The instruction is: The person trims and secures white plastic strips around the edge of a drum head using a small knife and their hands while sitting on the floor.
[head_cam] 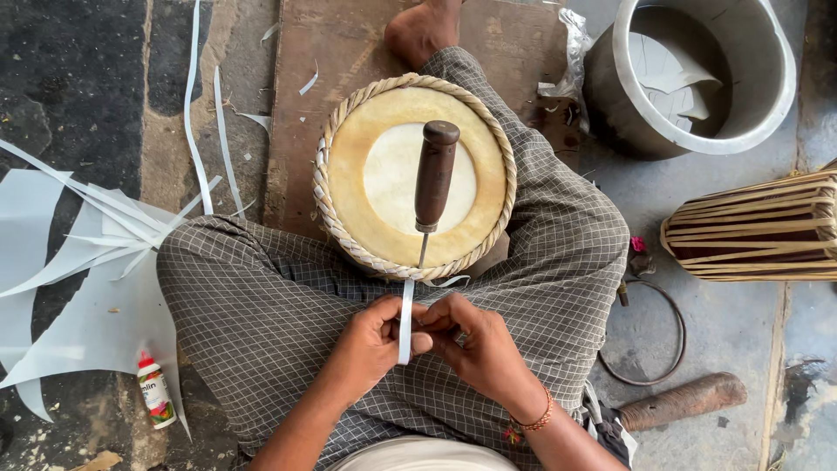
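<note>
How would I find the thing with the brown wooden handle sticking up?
Look at the round tan drum head with a braided rim resting on the person's checked lap. A tool with a dark brown wooden handle stands over it, its thin metal shaft poking into the near rim. Unlike the flat white strip pinched just below, it is thick, dark and rounded.

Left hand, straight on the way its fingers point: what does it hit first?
The left hand points across at the white strip it pinches; just past that, the right hand. Depth looks shared, so contact is immediate.
</note>
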